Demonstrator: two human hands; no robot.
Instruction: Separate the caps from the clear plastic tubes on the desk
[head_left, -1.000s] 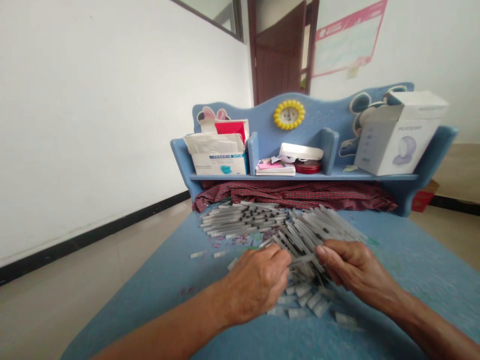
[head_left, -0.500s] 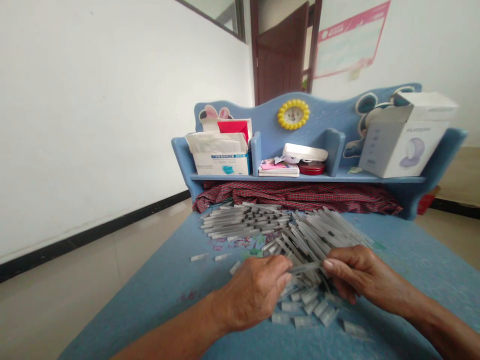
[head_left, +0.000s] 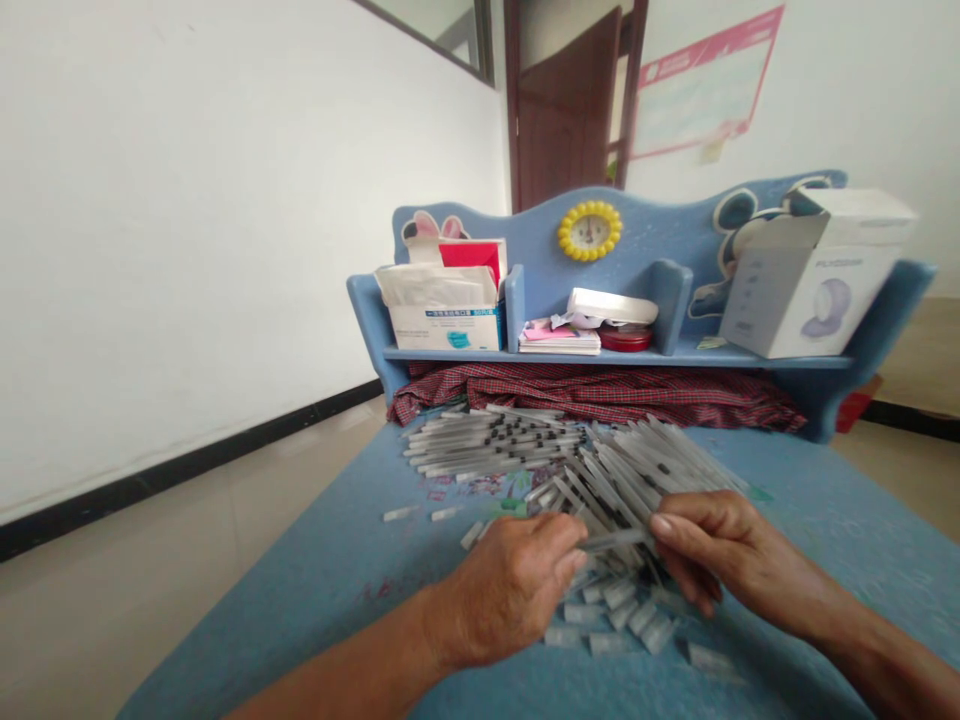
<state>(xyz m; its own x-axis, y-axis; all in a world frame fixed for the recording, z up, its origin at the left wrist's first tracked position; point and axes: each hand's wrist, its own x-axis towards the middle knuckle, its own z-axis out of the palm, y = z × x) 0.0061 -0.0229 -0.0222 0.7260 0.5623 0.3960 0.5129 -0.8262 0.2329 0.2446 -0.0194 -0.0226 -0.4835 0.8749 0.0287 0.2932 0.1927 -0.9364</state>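
Note:
A slim translucent pen (head_left: 616,540) spans the gap between my two hands, held almost level. My left hand (head_left: 517,585) pinches one end, its fingers curled and partly hidden behind the knuckles. At the other end, the thumb and forefinger of my right hand (head_left: 716,550) are closed on the pen. Just beyond them lies a loose heap of clear pen barrels (head_left: 656,465). Small clear pen caps (head_left: 621,594) are scattered under and in front of the hands. Farther left sits another pile, of pens with black parts (head_left: 480,445).
Behind the blue tabletop (head_left: 300,600), a folded plaid cloth (head_left: 600,393) lies beneath a blue shelf (head_left: 450,355). On that shelf stand a mask box (head_left: 450,325), a stack of papers (head_left: 559,342), a red round tin (head_left: 626,338) and a white carton (head_left: 810,285).
The view has shifted very slightly. Both hands keep hold of the pen in nearly the same place, and the piles look unchanged.

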